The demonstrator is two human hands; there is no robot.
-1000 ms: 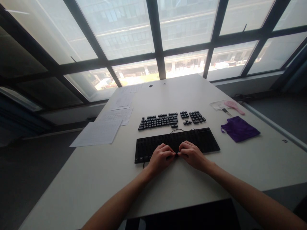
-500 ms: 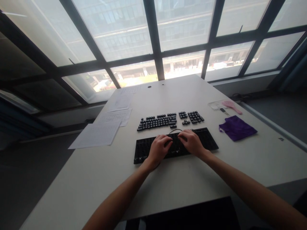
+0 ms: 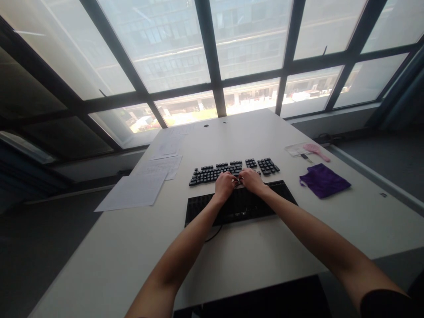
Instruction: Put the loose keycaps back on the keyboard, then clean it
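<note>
A black keyboard base [image 3: 245, 210] lies on the white table, with most of its key positions bare and a few keycaps along its near edge. Behind it, loose black keycaps [image 3: 207, 174] are laid out in keyboard order. My left hand [image 3: 225, 185] and my right hand [image 3: 251, 180] meet at the near edge of these keycaps, above the base's far edge. The fingers of both hands are bent and closed around something small and dark, likely a keycap, too small to make out.
Paper sheets [image 3: 132, 192] lie on the left of the table [image 3: 245, 137]. To the right are a purple pouch [image 3: 326, 180], a pink hairbrush [image 3: 314, 151], a clear bag [image 3: 294, 149] and a small dark tool [image 3: 306, 157]. Large windows stand behind.
Both hands have moved forward from over the middle of the keyboard base to the near edge of the loose keycaps, and closer together. The camera view has shifted slightly.
</note>
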